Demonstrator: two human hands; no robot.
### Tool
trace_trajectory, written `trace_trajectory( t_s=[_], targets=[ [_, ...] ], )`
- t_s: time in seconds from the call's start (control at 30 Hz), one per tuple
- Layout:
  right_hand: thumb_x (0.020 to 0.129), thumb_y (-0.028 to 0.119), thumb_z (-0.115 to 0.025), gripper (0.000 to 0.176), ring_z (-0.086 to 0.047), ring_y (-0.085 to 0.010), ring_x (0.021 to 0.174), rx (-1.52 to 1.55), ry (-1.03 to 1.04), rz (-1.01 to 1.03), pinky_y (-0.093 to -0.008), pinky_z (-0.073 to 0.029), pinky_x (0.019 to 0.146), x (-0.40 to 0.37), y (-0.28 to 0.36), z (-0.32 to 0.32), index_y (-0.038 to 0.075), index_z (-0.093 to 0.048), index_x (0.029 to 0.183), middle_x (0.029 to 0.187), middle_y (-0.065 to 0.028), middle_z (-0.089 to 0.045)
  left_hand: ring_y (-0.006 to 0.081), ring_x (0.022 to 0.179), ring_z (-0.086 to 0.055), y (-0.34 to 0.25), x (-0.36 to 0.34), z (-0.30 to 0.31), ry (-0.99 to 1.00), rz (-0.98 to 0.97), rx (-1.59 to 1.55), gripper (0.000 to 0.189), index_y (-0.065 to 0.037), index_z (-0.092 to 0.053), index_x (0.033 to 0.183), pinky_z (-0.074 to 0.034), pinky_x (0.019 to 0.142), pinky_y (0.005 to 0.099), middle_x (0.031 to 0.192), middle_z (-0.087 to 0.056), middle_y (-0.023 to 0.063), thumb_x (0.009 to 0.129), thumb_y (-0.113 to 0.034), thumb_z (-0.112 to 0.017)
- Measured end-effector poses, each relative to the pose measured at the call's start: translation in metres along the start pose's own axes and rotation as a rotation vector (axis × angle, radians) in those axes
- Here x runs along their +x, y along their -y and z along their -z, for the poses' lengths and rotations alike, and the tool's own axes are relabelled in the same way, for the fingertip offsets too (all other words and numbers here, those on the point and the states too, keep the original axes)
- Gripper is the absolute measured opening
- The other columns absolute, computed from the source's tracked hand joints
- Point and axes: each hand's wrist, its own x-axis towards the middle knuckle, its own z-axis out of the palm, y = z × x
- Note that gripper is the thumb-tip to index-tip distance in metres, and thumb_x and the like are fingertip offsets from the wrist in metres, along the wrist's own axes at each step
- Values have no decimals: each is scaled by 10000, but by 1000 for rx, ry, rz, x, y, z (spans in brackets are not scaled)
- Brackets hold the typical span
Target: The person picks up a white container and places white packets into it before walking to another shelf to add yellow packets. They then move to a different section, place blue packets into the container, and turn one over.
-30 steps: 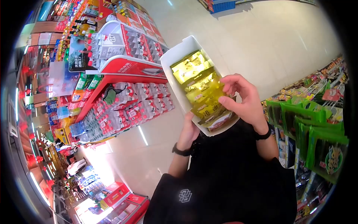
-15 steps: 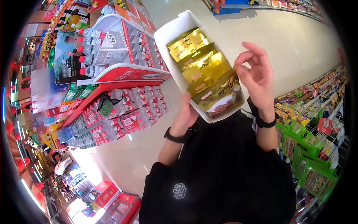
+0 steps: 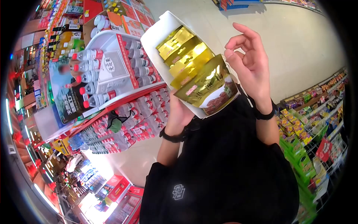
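A white open box point(image 3: 151, 42) with several gold packets point(image 3: 188, 59) standing in a row tilts in front of my chest. My left hand point(image 3: 180, 112) grips the box's lower left side, its fingers mostly hidden beneath. The front packet point(image 3: 209, 89), gold with a picture of brown food, leans forward and rises above the box rim. My right hand point(image 3: 250, 61) is raised at the box's right, thumb near the front packet's upper corner. Its fingers are bent but apart, holding nothing visible.
To the left is a red and white display point(image 3: 112, 65) of bottles, with wrapped bottle packs point(image 3: 130, 125) below. Snack shelves point(image 3: 307, 130) run along the right. A blue stand point(image 3: 240, 5) is at the top, beyond the pale floor point(image 3: 294, 48).
The box has shifted left and slightly up in view. The front packet now leans away from the others, and my right hand's fingers have spread from its corner. The bottle display looks nearer.
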Motion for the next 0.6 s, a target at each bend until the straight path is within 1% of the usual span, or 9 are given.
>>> trace_trajectory(
  t_s=[0.07,0.17,0.2,0.3,0.33,0.43,0.47,0.53,0.6],
  targets=[
    [729,54,-762,664,-561,-124,838,-1,46,43,-255,-482,711,28,-6,8,26,-429,1304,916,-32,-569,281,1244,-467,-3,20,-7,-38,-8,8,564,-15,-363,1379,-377,1048,427,1383,-451,149,972,-404,-325],
    [725,59,-756,752,-533,-96,883,-193,242,110,-231,-443,738,78,-10,24,30,-370,1371,949,-22,-547,279,1235,-478,-14,65,-29,-114,-50,106,559,-14,-372,1373,-389,1039,420,1375,-458,152,965,-397,-353],
    [711,94,-783,754,-536,-83,849,-181,241,62,-217,-431,706,94,-13,27,39,-395,1355,912,-3,-551,278,1233,-481,-15,78,-34,-176,-61,127,580,-7,-368,1374,-392,1038,412,1375,-456,153,955,-408,-380],
    [701,166,-805,694,-554,-123,769,-179,189,18,-252,-470,663,145,-23,38,57,-453,1289,819,-3,-560,279,1235,-480,-28,116,-56,-127,-124,157,616,0,-359,1377,-394,1038,411,1376,-453,156,936,-425,-413],
    [731,120,-771,633,-553,-111,760,-162,192,32,-252,-475,655,159,-24,42,67,-462,1281,812,1,-556,283,1235,-480,-30,126,-60,-147,-123,128,641,9,-353,1378,-395,1038,411,1373,-456,158,920,-432,-435],
    [762,61,-727,579,-559,-97,776,13,220,-42,-250,-481,665,194,-27,53,64,-464,1278,820,5,-564,281,1257,-454,-31,150,-66,-131,-193,167,622,-42,-349,1401,-373,1049,433,1405,-430,133,953,-473,-340],
    [768,48,-717,571,-563,-94,781,51,237,-48,-249,-482,674,206,-31,54,63,-463,1279,825,5,-567,283,1262,-448,-34,156,-71,-105,-206,178,646,-41,-343,1403,-366,1055,432,1412,-422,131,952,-503,-354],
    [779,20,-696,555,-569,-88,791,135,270,-81,-248,-486,691,222,-35,53,60,-462,1281,834,6,-574,285,1267,-442,-36,163,-74,-154,-226,155,673,-45,-343,1404,-361,1058,434,1411,-423,128,946,-537,-366],
    [773,35,-707,570,-575,-90,794,141,315,-82,-249,-485,707,233,-35,50,64,-461,1286,839,4,-578,286,1275,-431,-39,168,-75,-212,-255,135,716,-53,-337,1410,-356,1062,433,1417,-416,122,934,-587,-377]
  ],
)
